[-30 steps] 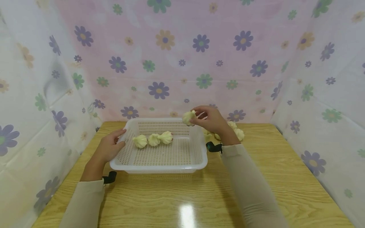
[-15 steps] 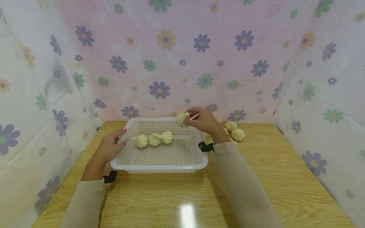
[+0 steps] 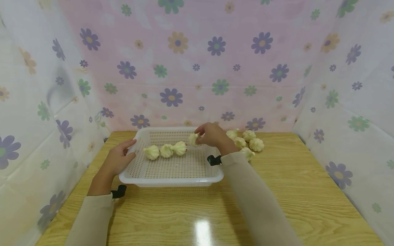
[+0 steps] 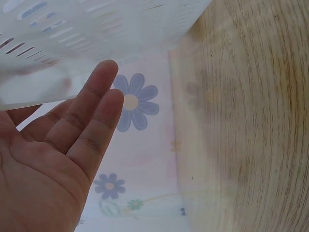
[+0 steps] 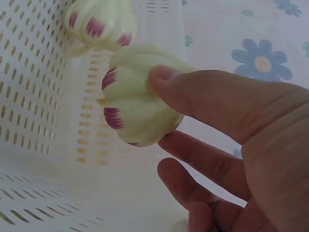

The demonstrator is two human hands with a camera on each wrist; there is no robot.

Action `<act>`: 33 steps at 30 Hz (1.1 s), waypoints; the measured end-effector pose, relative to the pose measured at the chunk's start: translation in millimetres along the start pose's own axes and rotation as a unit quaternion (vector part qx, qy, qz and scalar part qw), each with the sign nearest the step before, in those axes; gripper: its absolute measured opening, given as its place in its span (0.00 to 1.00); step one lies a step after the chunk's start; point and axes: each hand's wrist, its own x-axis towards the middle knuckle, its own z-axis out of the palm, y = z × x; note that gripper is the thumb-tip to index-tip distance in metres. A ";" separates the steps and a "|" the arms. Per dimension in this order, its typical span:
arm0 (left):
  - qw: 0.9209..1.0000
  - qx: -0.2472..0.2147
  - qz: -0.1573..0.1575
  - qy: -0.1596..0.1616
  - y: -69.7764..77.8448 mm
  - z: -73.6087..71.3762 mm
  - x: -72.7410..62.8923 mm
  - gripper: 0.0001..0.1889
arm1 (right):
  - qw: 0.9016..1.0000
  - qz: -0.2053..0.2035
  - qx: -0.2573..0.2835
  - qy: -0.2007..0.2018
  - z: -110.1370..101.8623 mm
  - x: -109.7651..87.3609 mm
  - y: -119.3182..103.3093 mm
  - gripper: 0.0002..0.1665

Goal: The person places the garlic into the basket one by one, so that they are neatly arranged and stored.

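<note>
A white plastic basket (image 3: pixel 172 180) with slotted walls stands on the table. My left hand (image 3: pixel 116 160) holds its left rim, thumb over the top and the other fingers stretched under the rim, as the left wrist view shows. Inside, three garlic bulbs (image 3: pixel 166 150) lie in a row towards the left. My right hand (image 3: pixel 212 136) pinches another garlic bulb (image 5: pixel 140 96) between thumb and fingers, over the basket's right rear part. Purple streaks mark this pale bulb in the right wrist view. It hangs just right of the row.
Several more garlic bulbs (image 3: pixel 256 145) sit in a cluster on the wooden table (image 3: pixel 295 191), right of the basket; the right forearm partly covers one. Flower-printed cloth (image 3: pixel 184 68) walls in the table at the back and both sides.
My right hand has carried its garlic bulb leftward and down into the basket area, uncovering more of the bulbs on the table. The left hand and the basket stay where they were.
</note>
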 end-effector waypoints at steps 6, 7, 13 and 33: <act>1.000 0.003 0.005 0.002 2.2 -0.3 1.4 0.33 | 1.000 0.015 -0.018 -0.017 2.5 1.2 0.6 0.25; 1.000 0.003 0.007 0.003 2.3 -0.4 1.7 0.33 | 0.999 0.016 -0.024 -0.018 2.9 1.6 0.8 0.25; 1.000 0.002 0.008 0.004 1.0 -0.4 1.6 0.33 | 0.998 0.014 -0.057 -0.025 7.0 6.5 -0.5 0.22; 1.000 -0.001 -0.001 0.002 -1.1 0.7 0.9 0.33 | 0.989 0.020 -0.143 -0.042 14.2 8.4 -3.2 0.20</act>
